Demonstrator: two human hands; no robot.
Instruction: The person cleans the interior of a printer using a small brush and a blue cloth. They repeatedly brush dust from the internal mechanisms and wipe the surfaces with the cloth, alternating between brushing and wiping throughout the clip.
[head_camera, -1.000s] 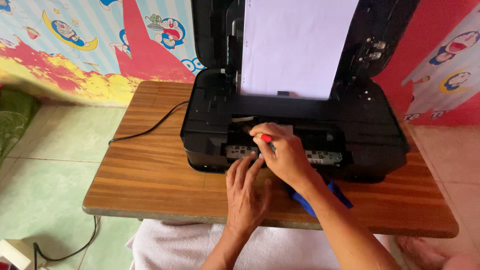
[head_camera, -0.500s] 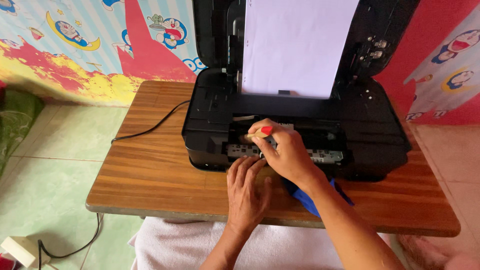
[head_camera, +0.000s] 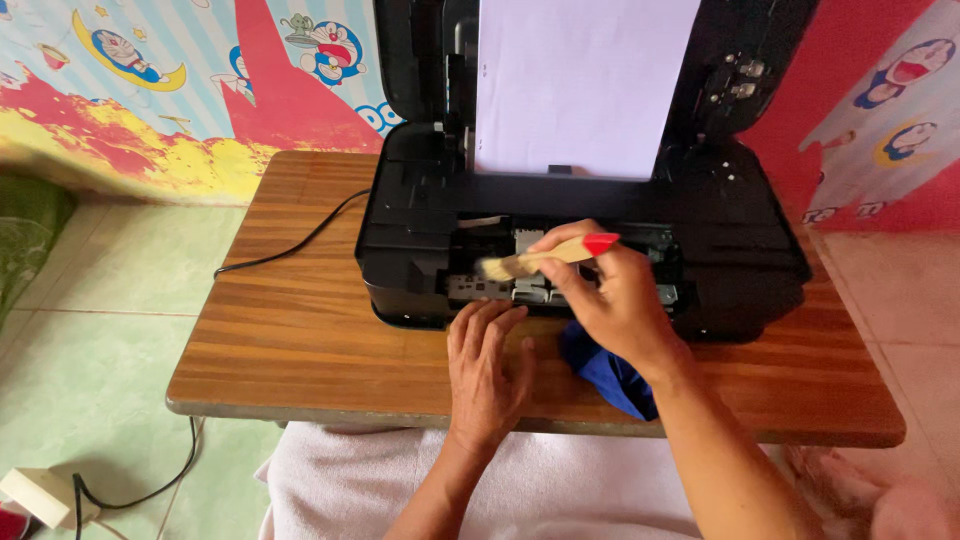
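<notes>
A wooden desk with a striped brown grain fills the middle of the view, standing on pale green floor tiles. Behind it, from nine to twelve o'clock, runs a wall papered with blue-and-white stripes, cartoon cat figures and red and yellow patches; at two o'clock the wall turns red with more cartoon panels. A white cloth lies across the person's lap at six o'clock.

On the desk sits a large black printer, its lid raised at twelve o'clock and a blank white sheet of paper standing upright in the rear tray. A black cable trails from its nine o'clock side across the desk, and another cable leads to a cream box on the floor at seven o'clock.

The right hand pinches a small wooden brush with a red handle tip, the bristles pointing toward nine o'clock over the printer's open inside. A blue cloth lies beneath that wrist. The left hand rests flat and open on the desk, fingertips touching the printer's front edge, holding nothing.

Compared with half a second ago, the brush has swung out level, showing its full length.
</notes>
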